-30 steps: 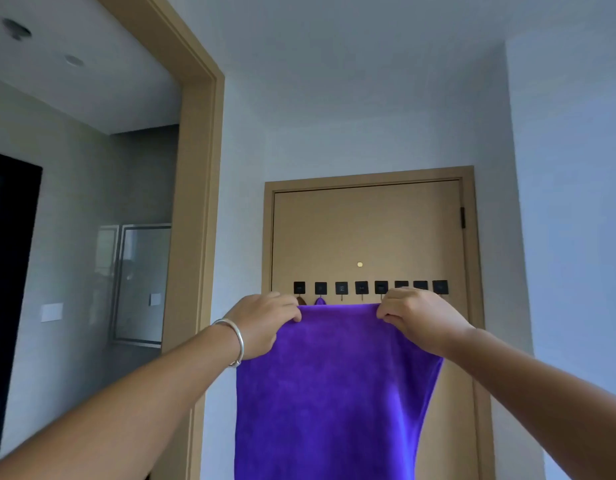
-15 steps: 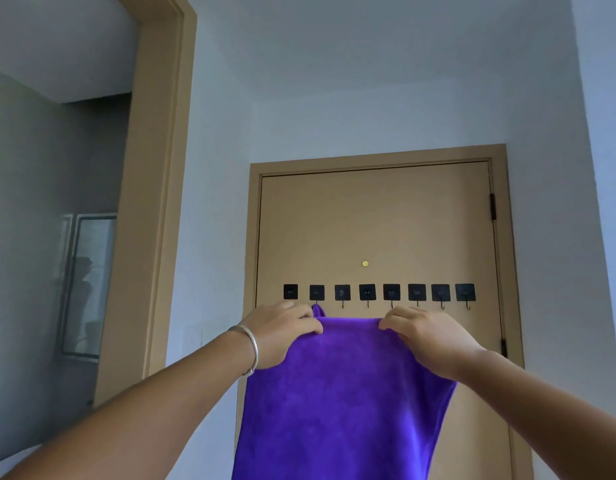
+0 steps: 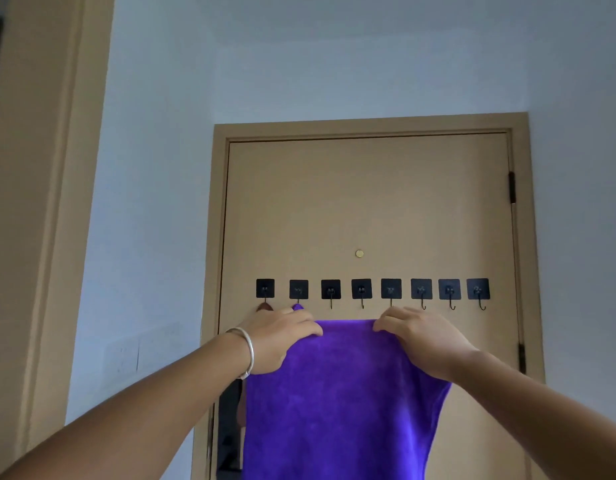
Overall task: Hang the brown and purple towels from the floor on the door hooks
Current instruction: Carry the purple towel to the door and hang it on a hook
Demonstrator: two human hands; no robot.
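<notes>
A purple towel [image 3: 341, 396] hangs spread in front of the tan door [image 3: 368, 209]. My left hand [image 3: 282, 337] grips its top left corner and my right hand [image 3: 420, 337] grips its top right edge, both just under the row of black adhesive hooks [image 3: 362, 291]. A purple loop [image 3: 297, 307] sits on the second hook from the left. A bit of brown towel [image 3: 264, 307] shows under the first hook, mostly hidden behind my left hand.
The door frame [image 3: 216, 237] stands between pale walls, with a second tan frame [image 3: 50, 202] at the far left. A brass peephole [image 3: 359, 253] sits above the hooks. Several hooks to the right [image 3: 451, 292] are bare. A dark door handle plate [image 3: 230, 427] shows beside the towel.
The door and hooks have grown larger and nearer in view. Both hands have stayed on the towel's top edge, close under the hooks.
</notes>
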